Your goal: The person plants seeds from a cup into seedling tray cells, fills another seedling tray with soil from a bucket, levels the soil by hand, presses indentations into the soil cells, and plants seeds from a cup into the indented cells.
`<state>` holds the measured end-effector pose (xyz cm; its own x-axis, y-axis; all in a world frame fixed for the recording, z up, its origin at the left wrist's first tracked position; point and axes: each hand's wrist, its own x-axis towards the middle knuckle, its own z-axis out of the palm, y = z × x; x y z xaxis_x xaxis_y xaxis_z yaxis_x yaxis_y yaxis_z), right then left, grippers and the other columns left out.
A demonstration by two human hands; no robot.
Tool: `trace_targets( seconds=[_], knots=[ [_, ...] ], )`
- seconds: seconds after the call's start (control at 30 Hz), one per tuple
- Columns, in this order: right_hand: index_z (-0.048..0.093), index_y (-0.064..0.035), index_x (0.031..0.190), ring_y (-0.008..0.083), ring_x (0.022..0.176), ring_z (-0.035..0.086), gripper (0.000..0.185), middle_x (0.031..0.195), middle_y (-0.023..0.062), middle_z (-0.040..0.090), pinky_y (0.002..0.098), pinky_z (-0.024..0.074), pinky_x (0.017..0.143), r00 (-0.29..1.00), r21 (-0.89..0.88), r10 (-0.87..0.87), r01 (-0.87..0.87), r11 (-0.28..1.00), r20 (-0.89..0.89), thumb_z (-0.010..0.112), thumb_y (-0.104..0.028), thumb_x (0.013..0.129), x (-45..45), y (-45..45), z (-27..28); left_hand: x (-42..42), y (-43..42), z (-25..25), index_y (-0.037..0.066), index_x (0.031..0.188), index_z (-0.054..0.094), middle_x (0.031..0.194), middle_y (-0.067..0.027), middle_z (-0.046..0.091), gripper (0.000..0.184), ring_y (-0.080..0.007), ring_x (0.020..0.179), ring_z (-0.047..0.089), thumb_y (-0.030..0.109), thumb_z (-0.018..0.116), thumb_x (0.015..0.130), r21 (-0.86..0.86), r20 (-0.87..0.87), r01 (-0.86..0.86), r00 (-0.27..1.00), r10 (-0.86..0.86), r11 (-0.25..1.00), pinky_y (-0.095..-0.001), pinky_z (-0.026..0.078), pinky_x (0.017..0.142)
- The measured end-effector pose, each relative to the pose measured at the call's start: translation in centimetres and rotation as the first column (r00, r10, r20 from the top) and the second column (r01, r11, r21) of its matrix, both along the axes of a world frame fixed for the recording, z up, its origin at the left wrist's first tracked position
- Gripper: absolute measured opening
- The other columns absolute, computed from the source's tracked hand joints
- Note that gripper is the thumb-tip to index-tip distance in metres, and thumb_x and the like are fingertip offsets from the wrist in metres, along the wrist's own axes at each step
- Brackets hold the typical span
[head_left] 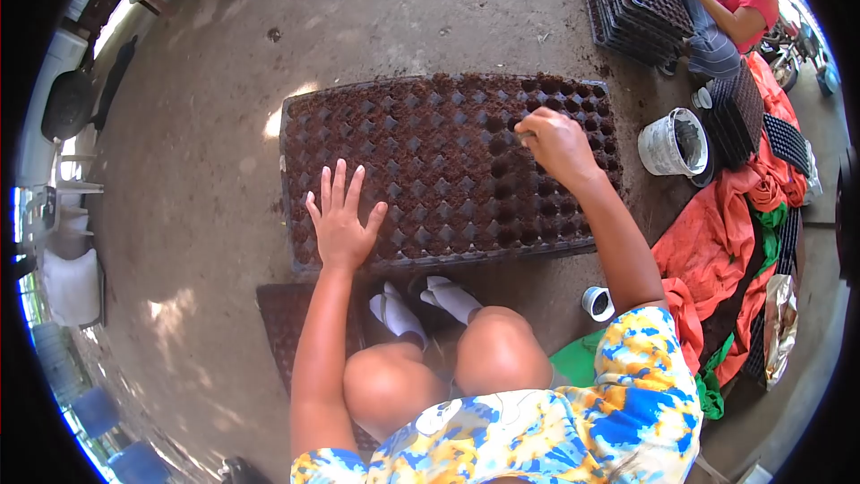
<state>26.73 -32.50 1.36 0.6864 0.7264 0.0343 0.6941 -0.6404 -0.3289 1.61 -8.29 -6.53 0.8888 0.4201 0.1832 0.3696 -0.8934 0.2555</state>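
Note:
A large black seedling tray (285,161) lies on the floor in front of my feet, its cells filled with crumbly brown soil (403,125). Toward its right side, several columns of cells show dark round hollows (506,188); the soil on the left looks more level. My left hand (345,226) rests palm down with fingers spread on the tray's front left part. Over the hollowed cells on the right is my right hand (560,145), its fingers curled together. Whether anything sits inside those fingers is hidden.
A white bucket (667,145) and a small cup (597,304) stand to the right. Beyond, a person in a pink shirt (739,0) sits by stacked trays (636,0). Orange sheeting (708,237) covers the right side. Another tray (300,323) lies beside my left leg.

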Motion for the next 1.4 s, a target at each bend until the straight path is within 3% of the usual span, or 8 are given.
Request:
trace_targets(
  seconds=[0.6, 0.77, 0.87, 1.0, 1.1, 1.2, 1.3, 1.4],
  knots=[
    [0.068, -0.0065, 0.090, 0.0302, 0.082, 0.064, 0.014, 0.090, 0.0091, 0.065, 0.0405, 0.0529, 0.072, 0.995, 0.091, 0.069, -0.063, 0.994, -0.072, 0.066, -0.005, 0.077, -5.9, -4.1, -2.2, 0.0, 0.1, -0.1, 0.022, 0.141, 0.042, 0.154, -0.0035, 0.027, 0.062, -0.0274, 0.142, 0.021, 0.053, 0.052, 0.088, -0.004, -0.011, 0.003, 1.000, -0.003, 1.000, -0.0575, 0.015, 0.110],
    [0.067, -0.0062, 0.087, 0.0302, 0.081, 0.064, 0.011, 0.090, 0.0091, 0.064, 0.0401, 0.0529, 0.070, 0.995, 0.180, 0.079, -0.066, 0.981, -0.063, 0.064, -0.004, 0.077, -7.2, -5.0, 0.3, 0.0, 0.1, -0.2, 0.022, 0.141, 0.042, 0.153, -0.0034, 0.028, 0.062, -0.0274, 0.142, 0.022, 0.053, 0.052, 0.088, 0.007, -0.012, -0.003, 1.000, 0.003, 1.000, -0.0576, 0.015, 0.110],
    [0.067, -0.0059, 0.091, 0.0294, 0.083, 0.064, 0.014, 0.093, 0.0091, 0.064, 0.0391, 0.0523, 0.071, 0.990, 0.032, 0.099, -0.096, 0.995, -0.105, 0.067, -0.006, 0.077, -8.5, -5.9, -1.5, 0.0, 0.1, -0.3, 0.022, 0.140, 0.042, 0.153, -0.0033, 0.028, 0.062, -0.0274, 0.142, 0.022, 0.053, 0.052, 0.088, 0.002, 0.000, 0.006, 1.000, -0.006, 1.000, -0.0575, 0.015, 0.110],
    [0.066, -0.0054, 0.091, 0.0285, 0.081, 0.064, 0.014, 0.091, 0.0092, 0.063, 0.0388, 0.0525, 0.069, 0.990, 0.087, 0.139, -0.135, 0.987, -0.037, 0.066, -0.004, 0.077, -9.7, -5.0, 0.2, -0.2, 0.2, -0.3, 0.022, 0.140, 0.043, 0.153, -0.0031, 0.028, 0.061, -0.0273, 0.142, 0.022, 0.053, 0.052, 0.088, -0.002, -0.001, 0.004, 1.000, -0.004, 1.000, -0.0574, 0.016, 0.110],
    [0.063, -0.0063, 0.088, 0.0272, 0.081, 0.063, 0.017, 0.086, 0.0090, 0.060, 0.0377, 0.0526, 0.069, 0.964, 0.185, 0.252, -0.234, 0.955, -0.086, 0.058, 0.000, 0.073, -12.2, -3.1, 1.0, 0.0, 0.1, -0.3, 0.022, 0.140, 0.043, 0.153, -0.0031, 0.028, 0.061, -0.0271, 0.142, 0.022, 0.053, 0.052, 0.088, 0.003, 0.001, 0.000, 1.000, 0.000, 1.000, -0.0572, 0.016, 0.110],
    [0.066, -0.0061, 0.090, 0.0265, 0.078, 0.064, 0.016, 0.088, 0.0073, 0.062, 0.0359, 0.0528, 0.066, 0.943, 0.068, 0.327, -0.323, 0.944, -0.064, 0.062, -0.001, 0.076, -13.5, -2.4, -2.8, 0.2, 0.1, -0.2, 0.022, 0.139, 0.044, 0.153, -0.0033, 0.028, 0.061, -0.0273, 0.142, 0.022, 0.054, 0.052, 0.088, 0.002, 0.005, 0.002, 1.000, -0.002, 1.000, -0.0575, 0.016, 0.110],
    [0.066, -0.0061, 0.091, 0.0268, 0.079, 0.064, 0.016, 0.088, 0.0078, 0.062, 0.0367, 0.0529, 0.066, 0.942, 0.074, 0.310, -0.302, 0.950, -0.130, 0.062, -0.002, 0.076, -12.3, -1.8, -0.3, -0.1, 0.1, -0.2, 0.022, 0.140, 0.043, 0.153, -0.0035, 0.028, 0.062, -0.0273, 0.142, 0.021, 0.054, 0.052, 0.088, -0.004, 0.003, 0.002, 1.000, -0.002, 1.000, -0.0573, 0.015, 0.110],
    [0.066, -0.0053, 0.091, 0.0283, 0.079, 0.064, 0.012, 0.089, 0.0087, 0.063, 0.0383, 0.0530, 0.066, 0.961, 0.112, 0.267, -0.259, 0.959, -0.066, 0.063, -0.005, 0.080, -11.1, -1.0, -1.2, -0.2, 0.0, -0.1, 0.022, 0.142, 0.041, 0.154, -0.0036, 0.026, 0.062, -0.0271, 0.142, 0.020, 0.054, 0.051, 0.089, -0.012, -0.013, 0.000, 1.000, -0.001, 1.000, -0.0568, 0.014, 0.110]
  ],
)
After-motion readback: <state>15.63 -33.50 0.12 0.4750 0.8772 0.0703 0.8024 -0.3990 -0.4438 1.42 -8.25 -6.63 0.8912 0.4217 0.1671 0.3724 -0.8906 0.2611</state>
